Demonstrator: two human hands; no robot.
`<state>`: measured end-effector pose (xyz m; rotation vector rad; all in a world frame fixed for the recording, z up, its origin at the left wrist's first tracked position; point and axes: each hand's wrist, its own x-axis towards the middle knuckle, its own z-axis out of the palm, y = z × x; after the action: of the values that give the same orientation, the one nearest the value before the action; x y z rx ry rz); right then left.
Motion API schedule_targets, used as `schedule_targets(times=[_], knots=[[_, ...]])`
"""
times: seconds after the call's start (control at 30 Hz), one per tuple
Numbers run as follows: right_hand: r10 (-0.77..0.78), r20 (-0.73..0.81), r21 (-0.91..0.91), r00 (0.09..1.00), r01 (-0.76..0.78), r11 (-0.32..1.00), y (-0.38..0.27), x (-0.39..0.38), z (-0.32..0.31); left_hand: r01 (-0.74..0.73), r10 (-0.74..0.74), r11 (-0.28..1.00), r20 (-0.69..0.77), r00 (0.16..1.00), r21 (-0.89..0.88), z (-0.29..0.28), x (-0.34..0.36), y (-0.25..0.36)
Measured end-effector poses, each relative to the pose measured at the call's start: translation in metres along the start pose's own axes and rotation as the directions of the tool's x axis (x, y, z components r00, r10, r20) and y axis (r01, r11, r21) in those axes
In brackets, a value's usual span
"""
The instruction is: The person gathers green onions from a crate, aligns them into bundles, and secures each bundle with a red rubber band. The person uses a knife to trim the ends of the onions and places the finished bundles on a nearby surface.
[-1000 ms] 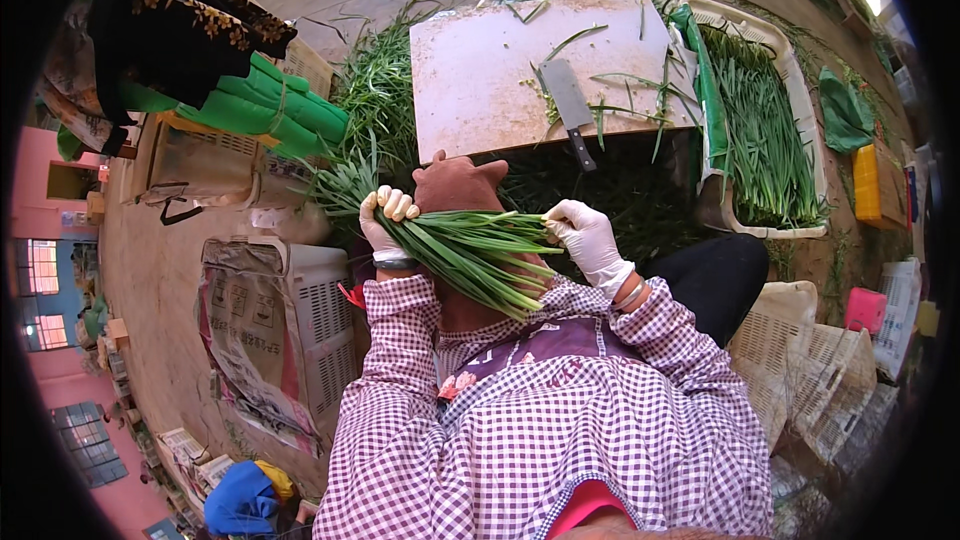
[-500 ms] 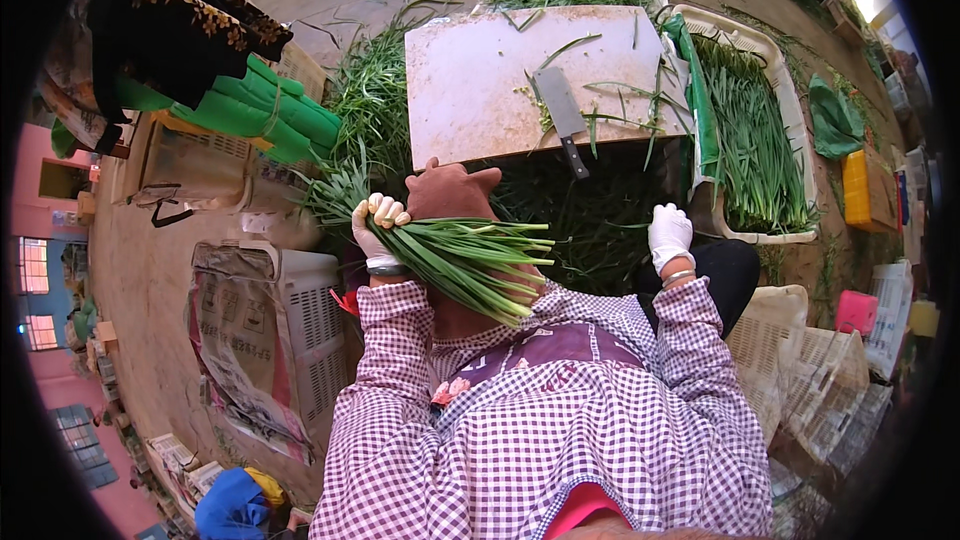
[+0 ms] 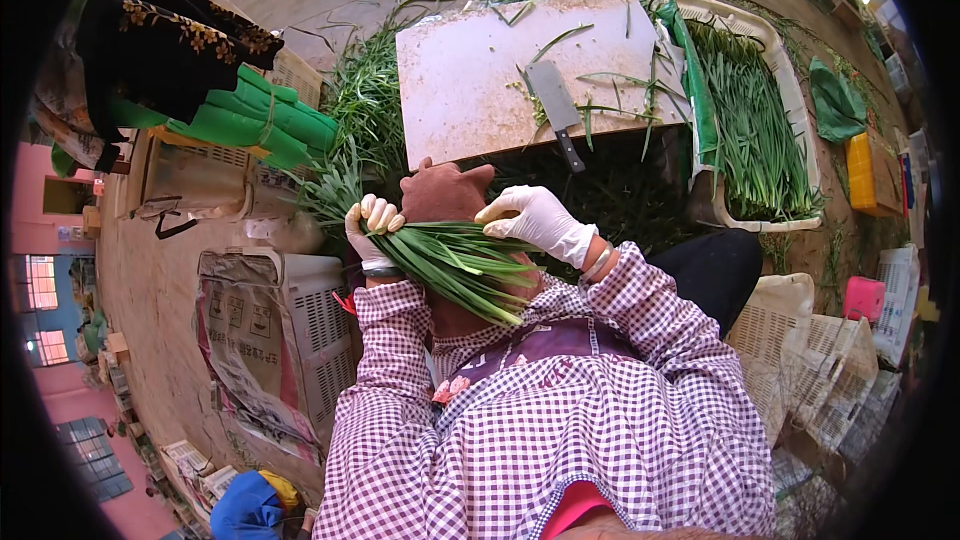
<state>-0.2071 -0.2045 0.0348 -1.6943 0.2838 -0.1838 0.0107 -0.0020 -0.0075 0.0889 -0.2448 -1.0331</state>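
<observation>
My left hand [image 3: 373, 232], in a white glove, is closed around a bundle of green chive stalks [image 3: 458, 265] held close in front of my chest. My right hand [image 3: 532, 220], also gloved in white, rests its fingers on the top of the same bundle near its middle. The leaf tips fan out toward the lower right. Beyond the hands lies a pale cutting board [image 3: 470, 80] with a cleaver [image 3: 555, 108] and loose green trimmings on it.
A white crate [image 3: 795, 110] filled with chives stands right of the board. Loose greens [image 3: 365, 110] are heaped left of it. A paper-lined white basket [image 3: 300, 335] is at my left, more baskets [image 3: 800, 340] at right. A person's dark sleeve and green bundles [image 3: 260, 120] are upper left.
My right hand, which had swung away to the right half a second ago, has come back onto the chive bundle. The left hand has kept its hold throughout.
</observation>
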Motion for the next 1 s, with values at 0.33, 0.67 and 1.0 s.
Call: schedule_targets(times=[0.33, 0.67, 1.0], knots=[[0.051, -0.011, -0.236, 0.999, -0.053, 0.97, -0.013, 0.012, 0.009, 0.032, -0.033, 0.999, 0.033, 0.999, 0.027, 0.011, 0.003, 0.001], [0.195, 0.132, -0.038, 0.972, -0.192, 0.981, -0.013, 0.015, 0.001, 0.04, -0.04, 0.999, 0.085, 0.996, -0.001, 0.006, -0.001, 0.007], [0.082, 0.191, -0.364, 0.978, -0.007, 0.931, -0.014, 0.026, 0.016, 0.025, -0.025, 1.0, 0.065, 0.998, 0.003, 0.003, -0.003, 0.008]])
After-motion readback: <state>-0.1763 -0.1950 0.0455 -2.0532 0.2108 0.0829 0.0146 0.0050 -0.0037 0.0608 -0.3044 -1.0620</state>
